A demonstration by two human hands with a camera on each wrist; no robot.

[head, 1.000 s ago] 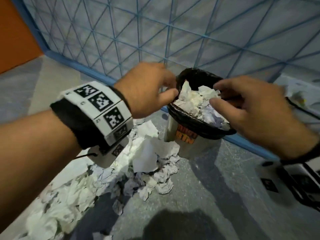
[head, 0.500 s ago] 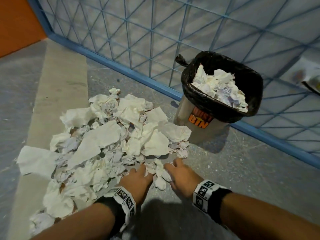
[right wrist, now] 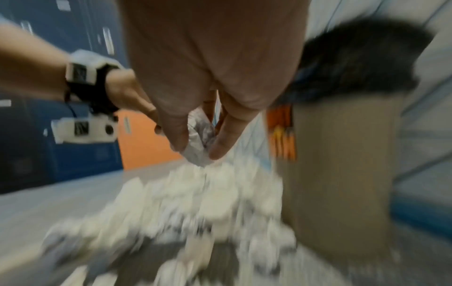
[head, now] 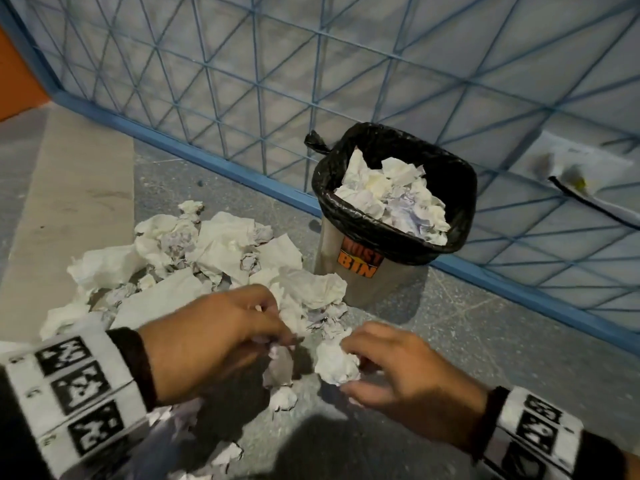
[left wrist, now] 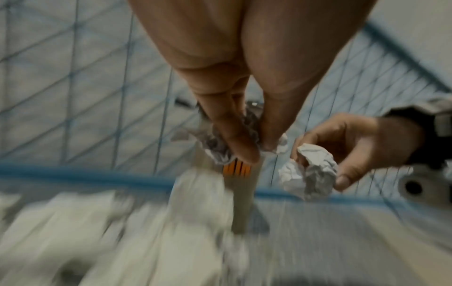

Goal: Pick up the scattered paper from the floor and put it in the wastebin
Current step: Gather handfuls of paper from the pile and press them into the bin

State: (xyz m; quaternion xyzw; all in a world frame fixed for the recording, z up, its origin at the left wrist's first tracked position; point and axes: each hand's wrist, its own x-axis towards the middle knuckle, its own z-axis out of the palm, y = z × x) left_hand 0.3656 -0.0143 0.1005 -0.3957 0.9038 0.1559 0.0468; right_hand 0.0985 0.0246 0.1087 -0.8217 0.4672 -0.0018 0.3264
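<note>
A heap of crumpled white paper [head: 207, 268] lies on the grey floor left of the wastebin [head: 394, 216], a beige bin with a black liner, holding several paper wads. My left hand [head: 221, 337] pinches a crumpled grey-white wad [left wrist: 232, 141] between thumb and fingers, above the heap's near edge. My right hand [head: 398, 372] grips another paper ball [head: 334, 362], held off the floor in front of the bin; the paper ball [left wrist: 310, 172] shows clearly in the left wrist view. The wrist views are blurred.
A blue wire-mesh fence [head: 311, 81] with a blue base rail [head: 221, 161] runs behind the bin. An orange wall [head: 17, 84] stands at the far left. Small paper scraps [head: 284, 398] lie on the floor between my hands.
One second ago both hands were at the bin's rim. They dropped to the heap's near edge, and now each has lifted off the floor holding a paper wad.
</note>
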